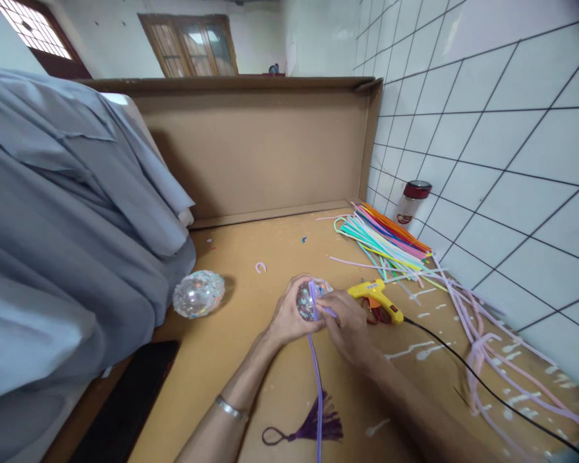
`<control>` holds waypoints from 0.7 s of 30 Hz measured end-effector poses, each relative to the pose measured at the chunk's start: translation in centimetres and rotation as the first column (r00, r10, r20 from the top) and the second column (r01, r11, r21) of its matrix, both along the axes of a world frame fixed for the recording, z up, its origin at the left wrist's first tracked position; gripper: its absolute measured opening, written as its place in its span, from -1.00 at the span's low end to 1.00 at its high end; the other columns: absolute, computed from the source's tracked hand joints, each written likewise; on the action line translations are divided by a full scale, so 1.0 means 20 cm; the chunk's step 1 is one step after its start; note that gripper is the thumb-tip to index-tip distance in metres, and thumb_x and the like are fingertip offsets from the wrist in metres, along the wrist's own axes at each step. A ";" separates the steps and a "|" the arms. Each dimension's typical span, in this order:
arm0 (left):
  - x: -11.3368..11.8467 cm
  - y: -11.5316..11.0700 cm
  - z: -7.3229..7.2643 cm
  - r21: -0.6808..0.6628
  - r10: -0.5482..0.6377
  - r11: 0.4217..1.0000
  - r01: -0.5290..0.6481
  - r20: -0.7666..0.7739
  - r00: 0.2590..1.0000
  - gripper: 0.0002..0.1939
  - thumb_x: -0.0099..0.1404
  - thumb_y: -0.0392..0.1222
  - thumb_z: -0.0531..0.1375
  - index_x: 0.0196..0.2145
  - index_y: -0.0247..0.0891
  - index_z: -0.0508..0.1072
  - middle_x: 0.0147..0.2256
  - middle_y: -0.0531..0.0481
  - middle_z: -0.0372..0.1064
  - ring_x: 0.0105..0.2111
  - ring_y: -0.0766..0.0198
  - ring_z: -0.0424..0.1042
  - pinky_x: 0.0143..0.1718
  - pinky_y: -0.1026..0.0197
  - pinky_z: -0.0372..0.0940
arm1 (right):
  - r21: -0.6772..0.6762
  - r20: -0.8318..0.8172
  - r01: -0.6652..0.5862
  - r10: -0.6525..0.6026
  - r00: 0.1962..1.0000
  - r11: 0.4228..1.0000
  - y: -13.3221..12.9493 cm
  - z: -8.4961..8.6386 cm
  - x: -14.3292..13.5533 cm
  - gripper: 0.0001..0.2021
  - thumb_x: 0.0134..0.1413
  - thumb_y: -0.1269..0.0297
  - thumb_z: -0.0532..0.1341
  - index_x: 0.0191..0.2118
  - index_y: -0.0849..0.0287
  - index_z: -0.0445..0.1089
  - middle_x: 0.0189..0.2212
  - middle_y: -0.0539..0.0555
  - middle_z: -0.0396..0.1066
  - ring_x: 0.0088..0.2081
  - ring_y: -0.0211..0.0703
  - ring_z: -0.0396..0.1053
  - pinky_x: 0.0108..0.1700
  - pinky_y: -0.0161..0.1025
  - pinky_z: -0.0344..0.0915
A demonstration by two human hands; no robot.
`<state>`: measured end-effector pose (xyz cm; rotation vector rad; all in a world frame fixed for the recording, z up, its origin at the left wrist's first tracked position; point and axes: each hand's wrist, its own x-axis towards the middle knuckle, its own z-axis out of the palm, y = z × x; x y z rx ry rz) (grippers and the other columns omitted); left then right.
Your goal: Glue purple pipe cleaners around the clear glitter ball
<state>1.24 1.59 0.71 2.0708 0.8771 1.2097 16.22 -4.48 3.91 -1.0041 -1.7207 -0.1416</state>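
Note:
My left hand (289,308) wraps round a clear, speckled plastic ball (305,302) and holds it over the table. A purple pipe cleaner (317,386) lies across the ball's face and hangs down toward the near edge. With closed fingers, my right hand (345,321) pinches part of the purple strip against the ball. Beside that hand rests a yellow glue gun (376,299) with a black cord. Below, a dark purple tassel (321,421) with a loop lies partly behind the strip. A second clear speckled piece (199,294) sits to the left.
A bundle of coloured pipe cleaners (386,241) lies by the tiled wall, near a red-lidded jar (412,202). Loose lilac strands (482,354) spread at right among dried glue drips. Grey cloth (67,212) drapes the left, above a black flat object (125,405). A cardboard panel (260,148) stands behind.

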 end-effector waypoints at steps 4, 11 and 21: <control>0.00 -0.01 0.03 0.009 -0.006 1.000 0.006 -0.054 0.999 -0.10 -0.16 -0.25 0.38 0.17 -0.21 0.21 0.11 -0.19 0.24 0.13 -0.05 0.31 0.19 -0.06 0.24 | -0.035 0.000 -0.018 0.018 1.000 0.999 -0.02 0.01 -0.01 -0.81 0.26 0.37 0.10 -0.23 0.11 0.47 -0.36 0.06 0.52 -0.28 -0.14 0.46 -0.24 -0.20 0.42; -0.04 0.04 0.05 -0.194 0.168 0.968 -0.157 0.040 0.985 -0.19 -0.12 -0.07 0.42 0.10 -0.25 0.29 0.07 -0.17 0.32 0.10 -0.01 0.37 0.18 -0.05 0.25 | -0.336 0.404 0.421 -0.275 0.873 0.843 0.02 0.11 0.13 -0.74 0.25 0.27 0.10 -0.03 0.17 0.43 -0.06 0.19 0.50 -0.03 -0.01 0.41 0.02 -0.15 0.34; -0.06 0.09 0.03 -0.417 0.280 0.890 -0.186 0.176 0.944 -0.13 -0.20 -0.01 0.45 0.08 -0.21 0.29 0.03 -0.17 0.41 0.06 -0.10 0.43 0.17 -0.16 0.27 | -0.616 0.711 0.767 -0.293 0.639 0.178 0.07 0.17 0.37 -0.56 0.11 0.00 0.21 -0.13 0.31 0.52 -0.17 0.38 0.52 -0.11 0.12 0.50 -0.17 -0.14 0.34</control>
